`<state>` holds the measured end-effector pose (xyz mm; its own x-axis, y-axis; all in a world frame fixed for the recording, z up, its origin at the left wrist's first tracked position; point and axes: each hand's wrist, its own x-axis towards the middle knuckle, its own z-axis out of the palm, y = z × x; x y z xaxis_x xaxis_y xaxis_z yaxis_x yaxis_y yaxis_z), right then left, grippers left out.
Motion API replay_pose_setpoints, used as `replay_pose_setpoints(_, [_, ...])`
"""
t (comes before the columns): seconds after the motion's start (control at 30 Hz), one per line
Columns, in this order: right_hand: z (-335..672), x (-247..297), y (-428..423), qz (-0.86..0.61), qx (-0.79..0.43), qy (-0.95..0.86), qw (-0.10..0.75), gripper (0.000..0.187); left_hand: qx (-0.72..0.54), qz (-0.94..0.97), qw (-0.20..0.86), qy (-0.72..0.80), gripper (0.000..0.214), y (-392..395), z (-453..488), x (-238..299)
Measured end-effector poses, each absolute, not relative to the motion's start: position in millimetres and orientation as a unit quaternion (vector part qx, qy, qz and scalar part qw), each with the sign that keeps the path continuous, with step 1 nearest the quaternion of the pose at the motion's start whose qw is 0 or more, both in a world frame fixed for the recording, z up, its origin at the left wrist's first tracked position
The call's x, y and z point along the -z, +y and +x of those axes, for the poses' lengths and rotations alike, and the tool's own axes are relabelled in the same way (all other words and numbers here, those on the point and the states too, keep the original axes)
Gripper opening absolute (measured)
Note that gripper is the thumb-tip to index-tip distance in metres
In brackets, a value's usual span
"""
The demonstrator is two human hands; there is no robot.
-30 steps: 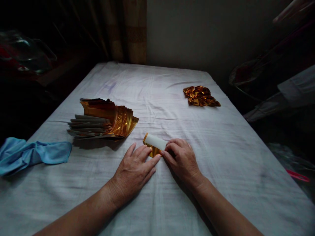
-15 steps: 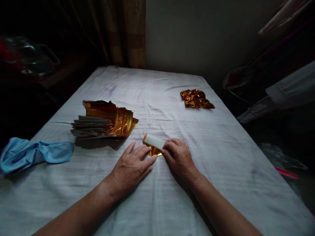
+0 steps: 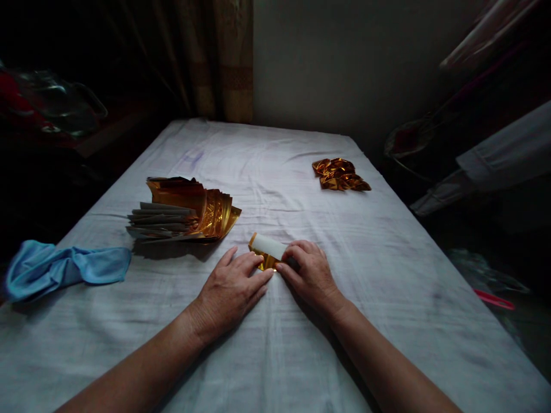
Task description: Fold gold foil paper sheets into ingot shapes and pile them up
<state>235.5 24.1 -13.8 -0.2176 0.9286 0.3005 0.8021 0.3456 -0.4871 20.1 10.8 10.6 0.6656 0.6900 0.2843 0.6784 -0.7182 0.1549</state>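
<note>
A small sheet of gold foil paper [image 3: 269, 246], partly folded with a pale backing strip facing up, lies on the white cloth between my hands. My left hand [image 3: 230, 289] rests palm down at its left end, index finger and thumb pinning the near gold edge. With thumb and bent fingers, my right hand [image 3: 310, 272] pinches the right end, covering that corner. Left of the sheet sits a fanned stack of gold foil paper [image 3: 185, 209], grey backs showing. Several folded gold foil pieces [image 3: 341, 175] lie in a heap toward the far right.
A light blue cloth [image 3: 69, 269] lies crumpled at the left edge of the white-covered table [image 3: 387, 298]. Beyond the left side stands a clear jug [image 3: 64, 106] in shadow. A curtain [image 3: 224, 63] hangs behind, and a pink-red object [image 3: 494, 299] is off the right edge.
My right thumb has moved slightly left along the near edge of the foil paper, closer to my left thumb. The left hand stays nearly still; the view has shifted a little.
</note>
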Motion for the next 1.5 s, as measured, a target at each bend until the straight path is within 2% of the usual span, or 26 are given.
replay_pose_setpoints(0.3, [247, 14, 29, -0.522, -0.188, -0.775, 0.303, 0.008, -0.167, 0.910, 0.028, 0.378, 0.026, 10, 20, -10])
replay_pose_setpoints(0.47, [239, 11, 24, -0.547, -0.150, -0.771, 0.291, 0.004, -0.170, 0.910, 0.028, 0.377, 0.025, 11, 22, -11])
replay_pose_setpoints(0.6, [232, 10, 23, -0.577, -0.119, -0.762, 0.268, 0.014, -0.166, 0.910, 0.034, 0.378, 0.027, 11, 22, -12])
replay_pose_setpoints(0.73, [236, 16, 25, -0.550, -0.125, -0.774, 0.289, 0.004, -0.176, 0.909, 0.028, 0.377, 0.024, 11, 21, -10])
replay_pose_setpoints(0.83, [239, 18, 24, -0.520, -0.111, -0.792, 0.301, 0.010, -0.194, 0.908, 0.018, 0.371, 0.024, 13, 22, -6])
replay_pose_setpoints(1.1, [238, -2, 11, -0.497, -0.039, -0.838, 0.221, 0.019, -0.259, 0.893, 0.078, 0.361, 0.024, 24, 20, 4])
replay_pose_setpoints(1.33, [236, -5, 14, -0.501, -0.054, -0.840, 0.201, 0.016, -0.248, 0.893, 0.011, 0.375, 0.027, 46, -7, 5])
replay_pose_setpoints(1.5, [235, -6, 15, -0.497, -0.054, -0.841, 0.205, 0.015, -0.258, 0.889, 0.011, 0.379, 0.034, 48, -7, 8])
